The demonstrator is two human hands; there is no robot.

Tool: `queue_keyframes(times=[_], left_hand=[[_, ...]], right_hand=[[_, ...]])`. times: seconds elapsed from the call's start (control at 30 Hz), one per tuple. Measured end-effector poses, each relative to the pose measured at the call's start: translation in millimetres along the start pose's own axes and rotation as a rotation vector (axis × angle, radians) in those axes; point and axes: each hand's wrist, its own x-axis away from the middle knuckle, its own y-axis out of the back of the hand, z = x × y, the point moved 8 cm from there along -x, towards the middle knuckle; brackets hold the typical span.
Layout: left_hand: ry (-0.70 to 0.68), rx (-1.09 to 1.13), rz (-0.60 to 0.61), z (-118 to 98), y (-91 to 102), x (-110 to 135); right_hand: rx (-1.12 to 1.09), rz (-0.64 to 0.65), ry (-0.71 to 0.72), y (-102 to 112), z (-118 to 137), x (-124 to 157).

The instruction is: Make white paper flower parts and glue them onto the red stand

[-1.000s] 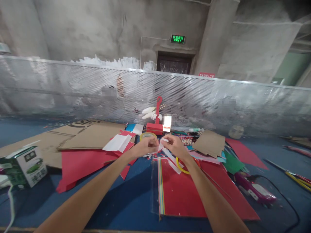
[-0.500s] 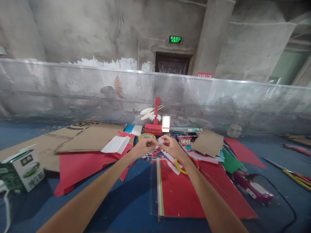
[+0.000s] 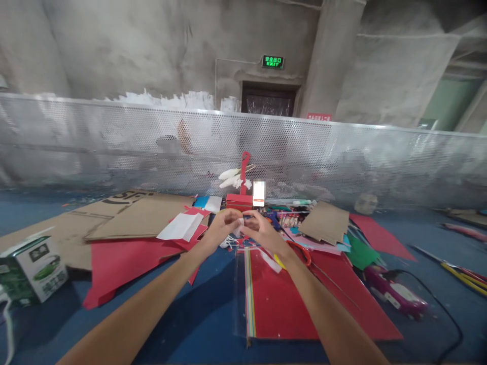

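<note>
Both hands meet above the middle of the table, around a small white piece of paper (image 3: pixel 240 226). My left hand (image 3: pixel 223 228) has its fingers curled and pressed on the paper's left side. My right hand (image 3: pixel 262 230) pinches the paper from the right. Beneath them lie white strips and red scraps (image 3: pixel 228 242). A red cardboard piece with an upright strip (image 3: pixel 239 201) stands just beyond, white petal-like pieces (image 3: pixel 229 177) beside the strip. Below my right wrist are scissors with a red-orange handle (image 3: pixel 304 252), largely hidden by the forearm, on a red sheet pack (image 3: pixel 285 304).
Cardboard sheets (image 3: pixel 140 218), red paper (image 3: pixel 125 263) and a folded white sheet (image 3: pixel 180 226) lie left. A green-white carton (image 3: pixel 45 271) stands front left. Right are a cardboard piece (image 3: pixel 327 223), a purple corded device (image 3: pixel 395 291) and long-bladed scissors (image 3: pixel 456 274). A lit phone (image 3: pixel 258 193) stands centrally.
My right hand has shifted left, closer to my left hand, and the white paper has moved left with it. The view has shifted slightly; the surrounding things look unmoved.
</note>
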Motion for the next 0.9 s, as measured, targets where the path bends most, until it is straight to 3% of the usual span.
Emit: queue_keyframes(times=[0.13,0.37,0.67,0.9], left_hand=[[0.002,-0.055,-0.052,-5.4,2.2,3.2],[-0.082,-0.180,-0.039,-12.9,-0.7,1.2],[-0.080,-0.127,-0.003,-7.8,0.7,-1.6],[-0.087,-0.253,-0.010,-4.7,4.2,-1.8]], right_hand=[[-0.027,-0.011,-0.039,-5.5,-14.6,-3.2],[-0.060,-0.106,-0.055,-1.4,-25.0,-8.2],[0.069,-0.166,0.003,11.1,-19.3,-8.4],[0.237,-0.173,-0.004,15.8,-12.7,-7.7]])
